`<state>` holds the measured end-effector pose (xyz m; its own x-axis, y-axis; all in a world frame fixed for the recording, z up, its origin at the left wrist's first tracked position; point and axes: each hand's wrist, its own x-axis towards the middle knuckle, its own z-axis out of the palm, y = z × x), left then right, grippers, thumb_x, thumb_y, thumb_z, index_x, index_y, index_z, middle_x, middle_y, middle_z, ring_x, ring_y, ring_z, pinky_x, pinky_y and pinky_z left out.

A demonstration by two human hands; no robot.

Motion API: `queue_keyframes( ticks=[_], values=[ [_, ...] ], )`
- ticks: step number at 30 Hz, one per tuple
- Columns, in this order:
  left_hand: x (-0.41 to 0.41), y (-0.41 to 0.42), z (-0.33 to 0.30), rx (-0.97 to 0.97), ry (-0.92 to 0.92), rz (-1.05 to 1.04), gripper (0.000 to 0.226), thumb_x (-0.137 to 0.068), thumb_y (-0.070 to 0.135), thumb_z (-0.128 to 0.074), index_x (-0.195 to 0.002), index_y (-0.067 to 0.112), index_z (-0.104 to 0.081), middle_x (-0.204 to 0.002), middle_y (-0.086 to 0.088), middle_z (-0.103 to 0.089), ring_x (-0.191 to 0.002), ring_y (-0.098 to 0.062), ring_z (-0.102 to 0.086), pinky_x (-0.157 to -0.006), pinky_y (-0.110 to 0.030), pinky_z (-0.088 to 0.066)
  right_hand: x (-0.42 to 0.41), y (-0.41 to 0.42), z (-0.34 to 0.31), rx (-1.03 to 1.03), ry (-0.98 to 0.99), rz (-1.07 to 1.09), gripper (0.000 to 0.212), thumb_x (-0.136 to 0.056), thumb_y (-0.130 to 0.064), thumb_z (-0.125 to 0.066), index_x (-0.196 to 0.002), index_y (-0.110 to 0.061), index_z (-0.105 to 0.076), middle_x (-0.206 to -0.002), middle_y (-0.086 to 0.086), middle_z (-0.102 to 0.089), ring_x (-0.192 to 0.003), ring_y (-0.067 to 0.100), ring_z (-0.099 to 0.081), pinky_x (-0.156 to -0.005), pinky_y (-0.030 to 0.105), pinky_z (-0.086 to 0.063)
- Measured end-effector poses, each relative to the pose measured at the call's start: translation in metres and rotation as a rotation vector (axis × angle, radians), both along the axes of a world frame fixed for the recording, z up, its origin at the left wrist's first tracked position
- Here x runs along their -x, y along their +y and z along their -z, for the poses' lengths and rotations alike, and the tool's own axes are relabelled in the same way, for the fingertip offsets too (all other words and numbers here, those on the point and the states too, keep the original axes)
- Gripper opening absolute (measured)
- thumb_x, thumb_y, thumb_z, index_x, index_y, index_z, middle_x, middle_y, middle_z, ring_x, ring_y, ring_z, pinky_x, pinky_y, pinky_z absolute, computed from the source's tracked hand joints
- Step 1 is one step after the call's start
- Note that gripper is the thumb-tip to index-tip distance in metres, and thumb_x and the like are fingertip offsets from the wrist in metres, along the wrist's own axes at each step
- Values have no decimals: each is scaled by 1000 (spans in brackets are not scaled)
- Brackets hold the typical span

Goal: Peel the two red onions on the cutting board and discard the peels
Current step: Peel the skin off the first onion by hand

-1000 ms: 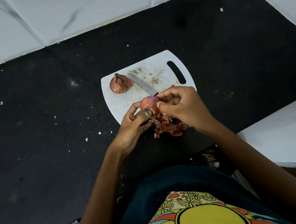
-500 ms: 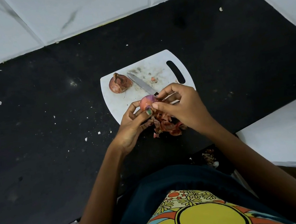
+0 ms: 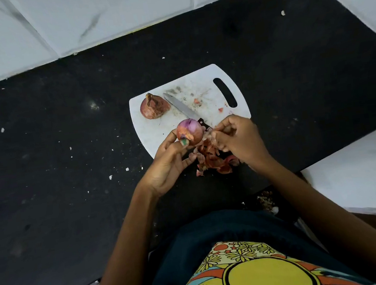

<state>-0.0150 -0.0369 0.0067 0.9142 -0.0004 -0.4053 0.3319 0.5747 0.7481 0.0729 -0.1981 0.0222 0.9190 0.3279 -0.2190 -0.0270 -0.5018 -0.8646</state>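
The half-peeled red onion [image 3: 189, 131] sits gripped in the left hand [image 3: 169, 160] above the near edge of the white cutting board [image 3: 154, 132], while the right hand [image 3: 239, 139] just beside it pinches a strip of skin [image 3: 207, 135] over the peel pile [image 3: 213, 160], the unpeeled onion [image 3: 153, 106] lying apart beside the knife [image 3: 181, 107].

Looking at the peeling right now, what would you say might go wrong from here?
The knife lies on the cutting board with its handle right under the right hand, so a blind reach may meet the blade. The peels are piling on the black counter near its front edge and may slip off. The left hand has only a fingertip grip on the half-peeled onion, which may slip.
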Motion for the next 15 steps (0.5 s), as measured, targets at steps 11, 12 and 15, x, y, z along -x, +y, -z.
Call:
queue_keyframes(
  ticks=[11,12,15],
  values=[
    [-1,-1,1,-71,10,-41,37,-78,21,-60,-114,22,-54,-98,8,-69,-88,-3,-65,-80,-26,-47,5,7,-31,-164,81,-143,20,-92,-23,-61,-103,-7,-67,-87,8,-71,-75,18,-69,-68,31,-55],
    [-1,-1,1,-78,9,-42,36,-78,21,-59,-114,22,-55,-96,8,-69,-88,-3,-65,-80,-25,-48,5,8,-36,-213,114,-158,23,-91,-24,-63,-104,-6,-66,-88,9,-71,-75,17,-70,-67,31,-57],
    [-2,-1,1,-98,11,-50,33,-80,19,-65,-112,25,-58,-96,6,-69,-91,-6,-64,-78,-24,-50,6,13,-39,-220,107,-175,29,-85,-23,-71,-108,-6,-65,-95,9,-71,-78,23,-72,-71,37,-60]
  ],
)
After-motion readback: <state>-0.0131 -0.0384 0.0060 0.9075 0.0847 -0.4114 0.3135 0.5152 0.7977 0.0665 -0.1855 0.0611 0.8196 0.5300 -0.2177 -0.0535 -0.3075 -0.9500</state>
